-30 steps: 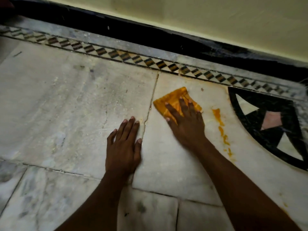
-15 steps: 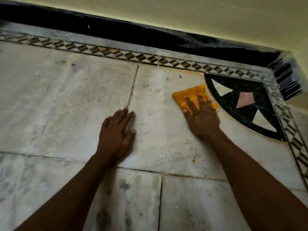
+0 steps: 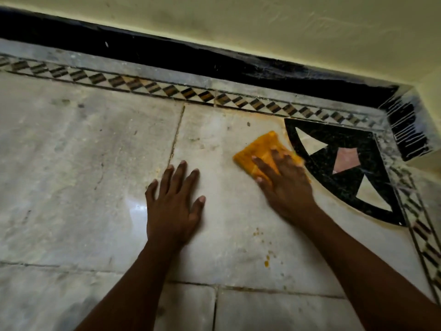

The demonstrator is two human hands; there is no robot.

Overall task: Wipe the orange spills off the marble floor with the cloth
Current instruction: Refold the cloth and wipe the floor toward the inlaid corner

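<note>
My right hand [image 3: 287, 185] presses flat on a folded orange cloth [image 3: 256, 151] lying on the pale marble floor [image 3: 83, 175], just left of the black inlay. The cloth's near half is hidden under my fingers. My left hand [image 3: 174, 206] rests palm down on the marble to the left, fingers spread, holding nothing. Small orange spill spots [image 3: 266, 261] lie on the slab nearer to me, below my right wrist, with a few tiny specks [image 3: 257, 233] a little above them. A faint orange smear [image 3: 269, 115] runs along the slab's far edge.
A black quarter-circle inlay [image 3: 334, 139] with pink and white pieces fills the corner at right. A diamond-pattern border strip [image 3: 167, 89] runs along the black skirting [image 3: 191, 58] and yellow wall [image 3: 262, 25]. Grout joints [image 3: 176, 137] cross the marble.
My right hand slid the cloth rightward over the long orange streak, which no longer shows, and now toward the inlay's edge. The view shifted right toward the corner. My left hand stays flat.
</note>
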